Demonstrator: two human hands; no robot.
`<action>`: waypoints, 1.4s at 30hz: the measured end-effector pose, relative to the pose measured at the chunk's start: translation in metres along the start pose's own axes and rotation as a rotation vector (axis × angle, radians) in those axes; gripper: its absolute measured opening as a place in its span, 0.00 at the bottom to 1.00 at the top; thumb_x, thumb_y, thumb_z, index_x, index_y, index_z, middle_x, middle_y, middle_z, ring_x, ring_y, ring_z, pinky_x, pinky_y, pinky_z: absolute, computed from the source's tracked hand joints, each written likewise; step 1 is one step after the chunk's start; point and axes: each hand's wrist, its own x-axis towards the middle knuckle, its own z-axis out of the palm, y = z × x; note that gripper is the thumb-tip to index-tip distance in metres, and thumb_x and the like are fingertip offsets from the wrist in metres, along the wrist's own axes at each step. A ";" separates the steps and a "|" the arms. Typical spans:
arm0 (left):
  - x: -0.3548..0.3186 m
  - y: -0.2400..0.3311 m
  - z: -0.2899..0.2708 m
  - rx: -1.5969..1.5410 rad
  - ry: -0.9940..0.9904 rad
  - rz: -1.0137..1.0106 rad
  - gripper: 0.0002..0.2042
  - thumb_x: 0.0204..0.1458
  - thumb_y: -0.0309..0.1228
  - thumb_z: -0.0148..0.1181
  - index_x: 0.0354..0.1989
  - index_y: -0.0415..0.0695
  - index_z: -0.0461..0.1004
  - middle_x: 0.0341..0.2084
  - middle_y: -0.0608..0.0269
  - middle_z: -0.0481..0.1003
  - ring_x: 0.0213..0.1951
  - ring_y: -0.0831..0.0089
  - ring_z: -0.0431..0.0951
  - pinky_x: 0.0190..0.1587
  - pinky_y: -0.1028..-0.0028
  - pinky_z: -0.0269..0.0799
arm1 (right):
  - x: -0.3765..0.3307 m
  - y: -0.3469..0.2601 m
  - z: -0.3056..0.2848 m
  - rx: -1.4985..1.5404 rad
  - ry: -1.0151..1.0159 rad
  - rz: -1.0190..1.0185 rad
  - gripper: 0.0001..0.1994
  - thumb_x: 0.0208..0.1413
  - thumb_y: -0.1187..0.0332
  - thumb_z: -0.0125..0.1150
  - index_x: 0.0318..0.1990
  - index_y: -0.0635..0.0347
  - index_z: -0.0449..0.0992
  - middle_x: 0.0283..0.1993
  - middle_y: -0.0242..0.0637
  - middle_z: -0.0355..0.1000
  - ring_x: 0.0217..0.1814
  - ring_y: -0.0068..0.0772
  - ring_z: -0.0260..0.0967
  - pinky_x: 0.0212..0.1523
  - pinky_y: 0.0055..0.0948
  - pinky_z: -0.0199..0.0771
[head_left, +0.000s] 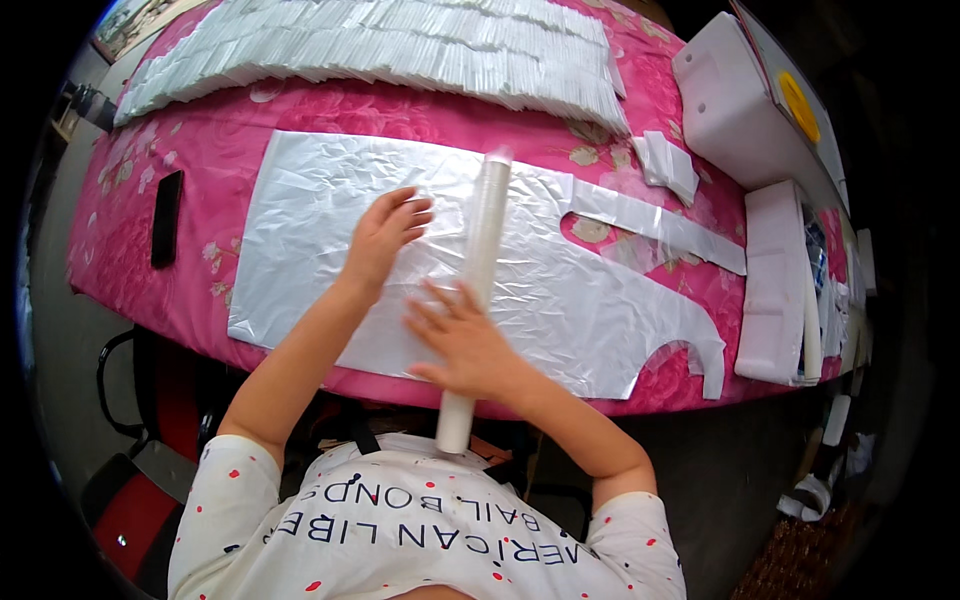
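- A long white tube [478, 290] lies across a sheet of clear plastic film [330, 200], running from the far middle of the sheet toward the person and sticking out past the near table edge.
- The left hand [385, 235] lies flat on the film just left of the tube, fingers spread and pressing down; it grips nothing.
- The right hand [465, 345] rests on the tube's near half, fingers stretched out over it and partly onto the film; the palm covers the tube, and the fingers are open, not curled around it.
- The film is crinkled and shiny, cut to a shape: a long strip [660, 225] reaches off to the right, and a curved notch shows at its near right corner.
- Everything sits on a table with a pink flowered cloth [130, 220].
- Along the far side of the table, rows of folded white pieces [380, 45] overlap like shingles.
- A dark phone [166, 217] lies on the cloth, well apart to the left of the film.
- A small folded white piece [668, 165] lies near the strip's far side.
- At the right end stand a white boxy machine [730, 110] with a yellow round part [800, 105] and a white foam block [772, 285].
- The person wears a white dotted shirt [420, 530].
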 end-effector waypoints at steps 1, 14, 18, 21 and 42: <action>-0.009 0.005 -0.018 0.025 0.042 0.020 0.19 0.58 0.34 0.44 0.54 0.36 0.60 0.47 0.52 0.69 0.49 0.68 0.70 0.50 0.74 0.66 | 0.018 -0.012 0.002 0.030 -0.066 -0.100 0.27 0.52 0.51 0.51 0.56 0.57 0.64 0.62 0.40 0.57 0.68 0.44 0.44 0.67 0.45 0.36; -0.180 -0.013 -0.156 0.082 0.372 -0.003 0.15 0.58 0.30 0.42 0.51 0.36 0.63 0.44 0.55 0.70 0.43 0.74 0.72 0.46 0.77 0.67 | 0.105 0.021 0.013 -0.120 0.009 -0.308 0.26 0.51 0.57 0.54 0.57 0.56 0.62 0.63 0.39 0.54 0.67 0.42 0.46 0.65 0.42 0.44; -0.189 -0.013 -0.142 0.436 0.390 0.103 0.15 0.54 0.25 0.47 0.50 0.34 0.63 0.42 0.56 0.70 0.42 0.72 0.72 0.46 0.76 0.66 | 0.162 0.001 0.040 -0.079 0.012 -0.391 0.28 0.51 0.54 0.52 0.58 0.55 0.61 0.65 0.39 0.52 0.68 0.43 0.43 0.66 0.43 0.40; -0.185 -0.003 -0.129 1.108 0.412 0.202 0.25 0.47 0.28 0.57 0.54 0.34 0.57 0.44 0.49 0.66 0.45 0.61 0.69 0.49 0.69 0.64 | 0.204 -0.028 0.066 -0.056 0.010 -0.286 0.28 0.51 0.57 0.52 0.59 0.56 0.60 0.65 0.42 0.51 0.69 0.44 0.41 0.66 0.45 0.36; -0.172 0.016 -0.112 -0.709 -0.376 -0.348 0.34 0.46 0.50 0.53 0.53 0.31 0.59 0.35 0.50 0.72 0.31 0.71 0.73 0.35 0.74 0.72 | 0.176 -0.070 -0.003 1.840 0.335 0.290 0.31 0.44 0.65 0.62 0.53 0.66 0.55 0.34 0.38 0.66 0.34 0.27 0.67 0.37 0.29 0.72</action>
